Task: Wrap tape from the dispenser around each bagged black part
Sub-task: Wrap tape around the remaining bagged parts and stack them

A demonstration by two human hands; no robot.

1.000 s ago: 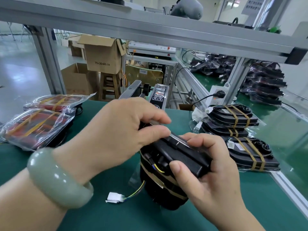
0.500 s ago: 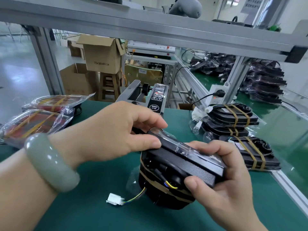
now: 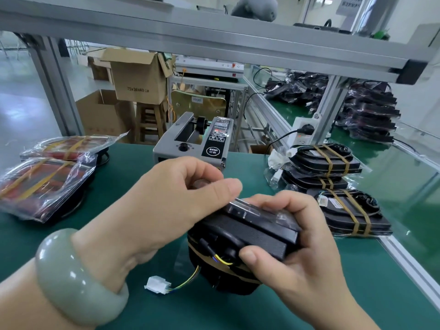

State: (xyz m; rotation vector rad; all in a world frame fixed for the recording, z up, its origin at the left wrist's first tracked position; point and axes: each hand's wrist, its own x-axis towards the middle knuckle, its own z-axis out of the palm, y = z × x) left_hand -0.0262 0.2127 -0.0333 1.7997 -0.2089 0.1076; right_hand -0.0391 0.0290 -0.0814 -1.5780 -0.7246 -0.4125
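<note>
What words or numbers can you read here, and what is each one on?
"75x36x40 CM": cardboard box.
"SEMI": tape dispenser, black panel.
Too small or blurred to read: the dispenser's other markings, the hanging sign, white labels on the taped black parts.

The table (image 3: pixel 133 177) is covered by a matt dark-green mat, edged on the right by a smooth aluminium rail (image 3: pixel 404 260). Near the centre, the black part (image 3: pixel 257 232) is matt black plastic, finely textured on its flat side, under glossy clear film (image 3: pixel 257 209) that catches the light. Its white connector (image 3: pixel 157 284) is smooth plastic. The tape dispenser (image 3: pixel 166 144) beyond has a satin grey metal casing and a glossy black label panel. At left, bagged red parts (image 3: pixel 45 186) lie in crinkled, shiny film. At right, the taped parts (image 3: pixel 345 210) carry dull brown tape bands. A bangle (image 3: pixel 76 277) looks like polished pale-green stone. Far off stand matt brown cardboard boxes (image 3: pixel 138 77) and a bare wooden stool (image 3: pixel 150 117).
</note>
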